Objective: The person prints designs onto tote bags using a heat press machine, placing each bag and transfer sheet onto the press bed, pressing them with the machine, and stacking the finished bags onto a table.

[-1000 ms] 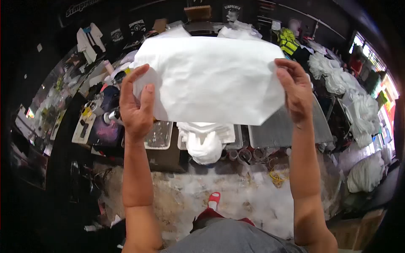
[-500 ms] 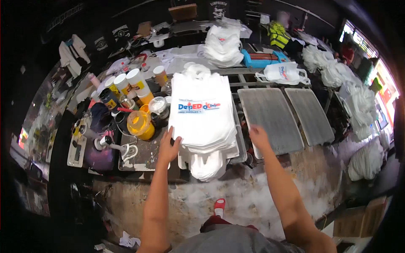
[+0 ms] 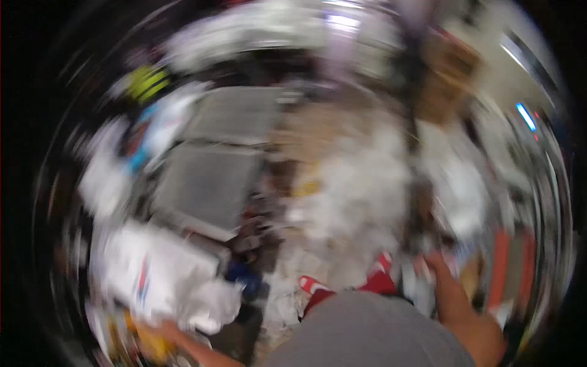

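Note:
Motion blur smears the whole head view. At the lower left lies a stack of white printed bags (image 3: 174, 278), its blue and red lettering unreadable. My left hand (image 3: 156, 331) is beside the near edge of that stack, close to blurred yellow containers (image 3: 153, 347); whether it touches the bags I cannot tell, and its fingers are smeared. Away from the stack, my right hand (image 3: 433, 264) hangs low on the right side of my body, near blurred white and grey material. Its fingers do not show clearly either.
Two flat grey boards (image 3: 205, 183) extend beyond the stack. Whitish material (image 3: 361, 183) spreads over the floor ahead of my feet. A white pile (image 3: 458, 192) stands to the right, with a brown box (image 3: 449, 73) farther back. A yellow-green vest (image 3: 147, 82) is at upper left.
The view has swung sharply to the right, so the bag stack now appears at lower left. My right hand has moved from beside the grey boards down to my right side.

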